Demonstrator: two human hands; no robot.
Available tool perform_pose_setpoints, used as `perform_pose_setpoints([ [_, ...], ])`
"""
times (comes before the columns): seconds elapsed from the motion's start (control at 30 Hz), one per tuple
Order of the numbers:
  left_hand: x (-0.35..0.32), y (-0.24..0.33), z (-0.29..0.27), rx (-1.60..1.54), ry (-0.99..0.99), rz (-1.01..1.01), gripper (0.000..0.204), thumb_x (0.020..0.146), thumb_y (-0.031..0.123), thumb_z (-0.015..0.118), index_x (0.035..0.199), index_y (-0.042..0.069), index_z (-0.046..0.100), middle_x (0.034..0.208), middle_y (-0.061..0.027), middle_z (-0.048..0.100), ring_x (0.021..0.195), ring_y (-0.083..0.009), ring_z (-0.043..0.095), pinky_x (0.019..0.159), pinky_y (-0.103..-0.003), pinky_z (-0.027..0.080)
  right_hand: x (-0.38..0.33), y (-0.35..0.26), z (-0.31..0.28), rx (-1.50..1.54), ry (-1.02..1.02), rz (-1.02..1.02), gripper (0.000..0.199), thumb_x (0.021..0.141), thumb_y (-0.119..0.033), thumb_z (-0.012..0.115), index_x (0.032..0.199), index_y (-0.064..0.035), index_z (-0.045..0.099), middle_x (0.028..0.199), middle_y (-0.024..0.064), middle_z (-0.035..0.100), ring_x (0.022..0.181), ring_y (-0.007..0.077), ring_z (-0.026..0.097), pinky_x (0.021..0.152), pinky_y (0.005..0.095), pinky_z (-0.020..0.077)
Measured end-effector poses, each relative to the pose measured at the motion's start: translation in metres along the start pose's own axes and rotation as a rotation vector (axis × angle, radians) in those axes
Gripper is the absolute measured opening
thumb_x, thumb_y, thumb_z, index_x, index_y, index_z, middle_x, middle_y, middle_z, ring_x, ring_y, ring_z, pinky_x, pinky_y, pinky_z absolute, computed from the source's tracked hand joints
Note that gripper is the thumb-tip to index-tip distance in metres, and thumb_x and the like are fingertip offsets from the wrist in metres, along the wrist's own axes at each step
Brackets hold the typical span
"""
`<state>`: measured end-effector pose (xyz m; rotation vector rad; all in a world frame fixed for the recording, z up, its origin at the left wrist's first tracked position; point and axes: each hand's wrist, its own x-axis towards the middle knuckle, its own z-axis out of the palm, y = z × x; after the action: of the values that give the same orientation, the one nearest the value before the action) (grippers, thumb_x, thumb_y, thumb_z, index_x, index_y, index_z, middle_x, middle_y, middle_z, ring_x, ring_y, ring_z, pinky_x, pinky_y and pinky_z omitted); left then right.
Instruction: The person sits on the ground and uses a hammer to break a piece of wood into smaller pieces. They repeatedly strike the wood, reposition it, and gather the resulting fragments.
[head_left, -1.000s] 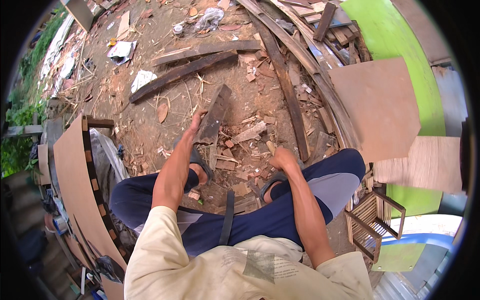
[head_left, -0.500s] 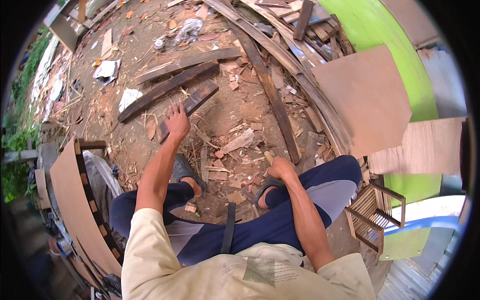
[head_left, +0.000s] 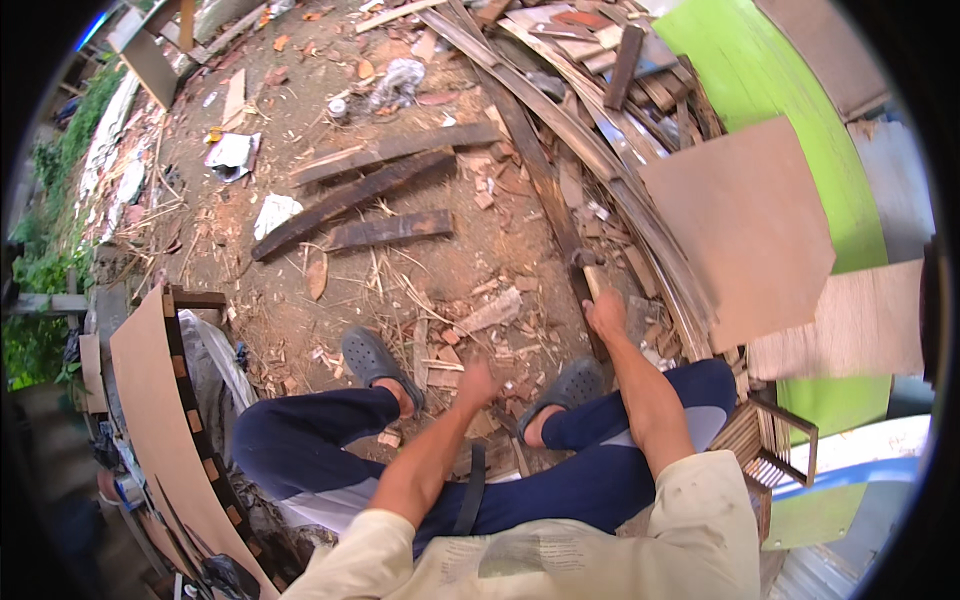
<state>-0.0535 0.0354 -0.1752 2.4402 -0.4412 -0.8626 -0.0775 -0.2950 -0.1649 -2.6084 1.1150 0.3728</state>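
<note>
My right hand (head_left: 607, 316) is closed around the wooden handle of a hammer (head_left: 594, 280). The dark hammer head lies over a long dark plank (head_left: 545, 185) that runs away from me on the ground. Between my feet, low over the wood scraps, is my left hand (head_left: 480, 382); it is blurred, and its fingers do not show clearly. Ahead and to the left a short dark plank (head_left: 392, 231) lies untouched. Just beyond it are a longer dark plank (head_left: 352, 203) and a greyish plank (head_left: 405, 149).
Broken wood pieces (head_left: 490, 310) litter the dirt around my grey clogs (head_left: 372, 355). A heap of long boards (head_left: 580, 130) and a brown panel (head_left: 740, 230) stand at the right. A slatted wooden frame (head_left: 775, 440) is beside my right knee, a tan board (head_left: 155, 400) at my left.
My left hand has let go of the short plank, which now lies turned more sideways, and has come back between my feet. My right hand has moved forward with the hammer, over the long plank.
</note>
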Motion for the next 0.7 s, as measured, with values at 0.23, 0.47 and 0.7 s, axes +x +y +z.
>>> perform_pose_setpoints([
  [0.23,-0.021,-0.038,-0.054,0.002,-0.192,-0.380,0.071,0.086,0.039,0.061,0.143,0.002,0.044,0.129,-0.0287,0.059,0.119,-0.0428,0.059,0.101,-0.047,0.047,-0.018,-0.015,0.033,0.253,-0.133,0.201,0.078,0.071,-0.030,0.088,0.125,0.0092,0.048,0.122,0.0297,0.059,0.117,0.0439,0.058,0.100,0.0478,0.0467],
  [0.47,0.011,-0.041,-0.073,-0.087,-0.060,-0.304,0.072,0.088,0.042,0.061,0.144,0.001,0.042,0.126,-0.0300,0.061,0.116,-0.0417,0.061,0.097,-0.049,0.048,-0.003,0.009,0.055,0.218,-0.100,0.201,0.065,0.075,-0.018,0.082,0.124,0.0069,0.048,0.120,0.0308,0.060,0.115,0.0450,0.059,0.098,0.0488,0.0486],
  [0.7,0.005,-0.030,-0.065,-0.152,-0.022,-0.244,0.066,0.086,0.044,0.065,0.136,0.003,0.053,0.121,-0.0263,0.065,0.114,-0.0400,0.063,0.098,-0.045,0.049,-0.016,-0.009,0.026,0.248,-0.103,0.183,0.061,0.070,-0.017,0.080,0.119,0.0047,0.052,0.115,0.0289,0.065,0.110,0.0434,0.063,0.096,0.0483,0.0512],
])
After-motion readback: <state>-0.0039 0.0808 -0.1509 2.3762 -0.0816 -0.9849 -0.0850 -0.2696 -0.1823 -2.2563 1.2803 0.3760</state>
